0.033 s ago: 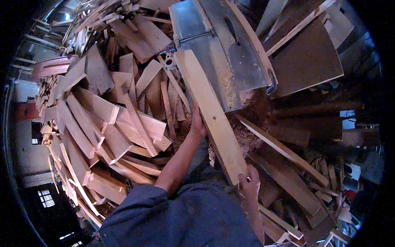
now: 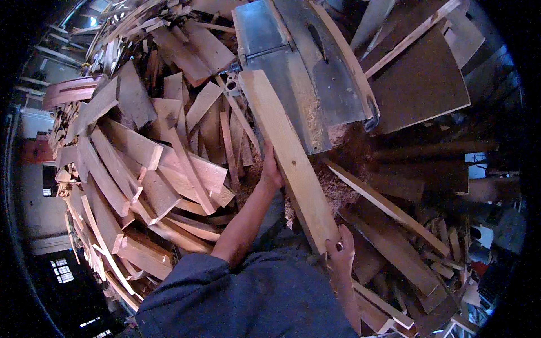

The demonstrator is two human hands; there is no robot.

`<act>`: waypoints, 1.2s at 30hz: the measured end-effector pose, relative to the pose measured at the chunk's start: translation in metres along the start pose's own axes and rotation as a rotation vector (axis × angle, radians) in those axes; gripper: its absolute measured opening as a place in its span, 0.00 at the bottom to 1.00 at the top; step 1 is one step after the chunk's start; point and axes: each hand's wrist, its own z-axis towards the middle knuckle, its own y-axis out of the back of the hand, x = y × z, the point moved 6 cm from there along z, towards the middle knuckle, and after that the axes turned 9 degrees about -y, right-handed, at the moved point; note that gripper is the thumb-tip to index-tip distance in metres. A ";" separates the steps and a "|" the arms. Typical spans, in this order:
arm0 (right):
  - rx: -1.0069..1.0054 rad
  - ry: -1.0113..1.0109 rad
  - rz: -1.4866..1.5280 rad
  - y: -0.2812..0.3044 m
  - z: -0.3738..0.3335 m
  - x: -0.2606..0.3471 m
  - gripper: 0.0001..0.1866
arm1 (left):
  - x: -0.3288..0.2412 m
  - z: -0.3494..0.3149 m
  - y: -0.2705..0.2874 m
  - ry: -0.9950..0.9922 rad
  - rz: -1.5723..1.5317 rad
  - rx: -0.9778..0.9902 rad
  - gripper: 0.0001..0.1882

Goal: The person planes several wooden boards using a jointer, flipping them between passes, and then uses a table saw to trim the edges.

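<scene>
A long, pale wooden plank [image 2: 293, 160] slants from the upper middle toward my body. Its far end lies against the left side of a grey metal machine bed [image 2: 290, 76], which is dusted with sawdust. My left hand [image 2: 271, 169] is under the plank's left edge, about midway along; some of its fingers are hidden behind the wood. At the near end, my right hand [image 2: 340, 248] grips the plank's right corner with curled fingers.
Heaped offcut boards [image 2: 163, 177] fill the left side. Wood shavings [image 2: 338, 191] lie below the machine's near edge. To the right, a narrow board [image 2: 394, 208] leans across darker planks, and a large brown panel [image 2: 422, 79] stands beside the machine.
</scene>
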 end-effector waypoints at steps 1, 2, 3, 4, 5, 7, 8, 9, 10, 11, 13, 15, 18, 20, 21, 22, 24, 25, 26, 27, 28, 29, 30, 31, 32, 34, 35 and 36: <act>-0.060 0.099 -0.065 -0.001 -0.002 -0.005 0.30 | 0.004 0.001 0.002 -0.007 0.000 0.001 0.36; -0.016 0.127 -0.084 -0.006 -0.001 -0.015 0.31 | 0.009 0.004 0.007 -0.014 0.001 0.003 0.35; 0.030 0.154 -0.100 -0.013 0.000 -0.027 0.32 | 0.013 0.008 0.016 -0.023 0.005 0.003 0.34; 0.075 0.181 -0.117 -0.017 0.001 -0.032 0.33 | 0.018 0.014 0.029 -0.047 0.025 -0.022 0.32; 0.147 0.116 0.032 -0.022 0.000 -0.042 0.33 | 0.022 0.021 0.042 -0.071 0.046 -0.047 0.30; 0.284 -0.027 0.325 -0.035 -0.004 -0.036 0.33 | 0.024 0.019 0.041 -0.141 0.183 -0.090 0.28; 0.301 -0.145 0.321 -0.032 -0.005 -0.030 0.32 | 0.020 0.011 0.033 -0.194 0.301 -0.109 0.27; 0.318 -0.236 0.392 -0.037 -0.006 -0.031 0.31 | 0.013 0.002 0.027 -0.253 0.419 -0.133 0.26; 0.335 -0.329 0.462 -0.042 -0.006 -0.033 0.31 | 0.011 0.004 0.038 -0.346 0.628 -0.192 0.30; 0.353 -0.422 0.530 -0.046 -0.005 -0.037 0.30 | 0.005 -0.002 0.036 -0.465 0.950 -0.204 0.31; 0.359 -0.419 0.609 -0.065 0.005 -0.107 0.26 | 0.008 -0.012 0.011 -0.684 1.585 -0.184 0.34; 0.399 -0.454 0.675 -0.077 0.015 -0.115 0.23 | 0.006 -0.007 0.007 -0.716 1.666 -0.062 0.35; 0.430 -0.615 0.780 -0.086 0.016 -0.090 0.22 | 0.001 0.007 -0.004 -0.867 1.916 -0.016 0.34; 0.434 -0.730 0.869 -0.090 0.014 -0.048 0.22 | -0.009 0.036 -0.008 -0.904 2.085 0.026 0.34; 0.428 -0.770 0.908 -0.094 0.015 -0.040 0.22 | -0.010 0.052 -0.005 -0.914 2.088 0.030 0.34; 0.423 -0.777 0.937 -0.104 0.019 -0.051 0.21 | -0.013 0.070 -0.003 -0.929 2.092 0.032 0.34; 0.407 -0.786 0.925 -0.117 0.029 -0.076 0.20 | -0.015 0.102 -0.002 -0.927 2.103 0.052 0.36; 0.390 -0.741 0.911 -0.124 0.037 -0.104 0.21 | -0.014 0.116 -0.009 -0.913 2.107 0.076 0.37; 0.374 -0.694 0.901 -0.132 0.044 -0.139 0.21 | -0.014 0.129 -0.017 -0.902 2.114 0.104 0.37; 0.360 -0.651 0.893 -0.138 0.052 -0.156 0.22 | -0.014 0.140 -0.022 -0.905 2.120 0.108 0.37; 0.398 -0.704 0.925 -0.141 0.051 -0.132 0.22 | -0.022 0.147 -0.012 -0.890 2.144 0.086 0.37; 0.446 -0.764 0.949 -0.140 0.049 -0.071 0.22 | -0.035 0.151 0.005 -0.867 2.172 0.050 0.38; 0.459 -0.808 0.984 -0.132 0.051 -0.036 0.22 | -0.036 0.158 0.001 -0.882 2.174 0.056 0.38; 0.431 -0.768 0.859 -0.130 0.056 -0.047 0.24 | -0.038 0.164 -0.003 -0.898 2.176 0.064 0.38; 0.403 -0.727 0.735 -0.129 0.061 -0.066 0.26 | -0.037 0.168 -0.007 -0.914 2.179 0.072 0.38; 0.309 -0.504 0.268 -0.122 0.072 -0.054 0.33 | -0.040 0.174 -0.012 -0.827 2.147 0.100 0.38; 0.237 -0.317 -0.081 -0.115 0.072 -0.043 0.37 | -0.041 0.176 -0.014 -0.783 2.130 0.114 0.38; 0.172 -0.119 -0.427 -0.112 0.069 -0.018 0.41 | -0.045 0.175 -0.011 -0.783 2.146 0.107 0.38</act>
